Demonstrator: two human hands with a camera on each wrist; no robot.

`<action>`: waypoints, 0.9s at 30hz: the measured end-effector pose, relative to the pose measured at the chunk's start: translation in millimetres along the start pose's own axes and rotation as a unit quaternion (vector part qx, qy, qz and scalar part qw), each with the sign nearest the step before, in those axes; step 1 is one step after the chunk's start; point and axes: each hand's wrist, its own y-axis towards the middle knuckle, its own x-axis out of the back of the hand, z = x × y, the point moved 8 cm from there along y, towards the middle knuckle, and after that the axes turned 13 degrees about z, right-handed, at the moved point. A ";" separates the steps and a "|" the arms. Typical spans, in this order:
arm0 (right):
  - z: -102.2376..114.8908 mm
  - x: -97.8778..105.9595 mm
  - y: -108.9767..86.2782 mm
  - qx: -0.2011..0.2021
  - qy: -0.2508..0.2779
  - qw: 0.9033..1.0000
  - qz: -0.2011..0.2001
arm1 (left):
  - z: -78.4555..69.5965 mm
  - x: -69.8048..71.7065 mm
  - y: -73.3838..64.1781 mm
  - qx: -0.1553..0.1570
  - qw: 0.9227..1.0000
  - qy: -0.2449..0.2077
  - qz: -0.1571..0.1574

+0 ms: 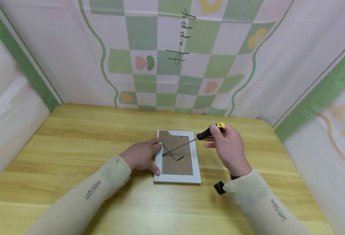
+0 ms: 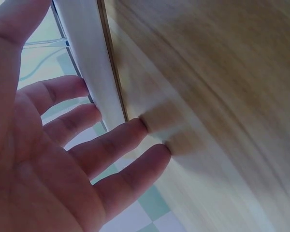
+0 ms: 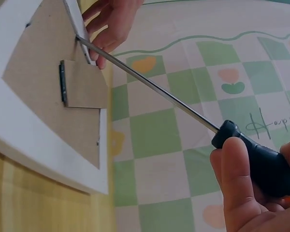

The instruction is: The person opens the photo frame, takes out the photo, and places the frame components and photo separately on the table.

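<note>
A white picture frame (image 1: 195, 160) lies back side up on the table, its brown backing board (image 1: 175, 168) showing. A brown stand flap (image 3: 87, 87) with a black end sticks up from the board. My right hand (image 1: 229, 147) grips the black and yellow handle of a screwdriver (image 3: 150, 89). Its long metal shaft slants down left across the board, the tip at the inner edge of the frame's left side. My left hand (image 1: 140, 155) rests at that left side, thumb and fingers spread; in the left wrist view its fingers (image 2: 111, 147) are fairly straight.
The wooden table (image 1: 81, 137) runs out on all sides of the frame. A green and white checked cloth (image 1: 169, 65) hangs behind the table, with pale cloth at both sides. A small black object (image 1: 219, 187) juts out by my right wrist.
</note>
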 end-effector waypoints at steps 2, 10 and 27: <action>3.3 -1.5 1.6 0.007 -0.009 1.000 -0.002 | -0.4 0.2 -0.4 -0.001 1.000 -0.001 0.000; 21.2 -8.0 7.0 0.030 -0.036 0.999 -0.002 | -2.6 1.0 -3.5 0.000 1.000 -0.004 0.000; 59.7 -31.8 13.0 0.086 -0.146 0.985 0.015 | -1.4 0.6 -3.7 -0.003 1.000 -0.004 0.003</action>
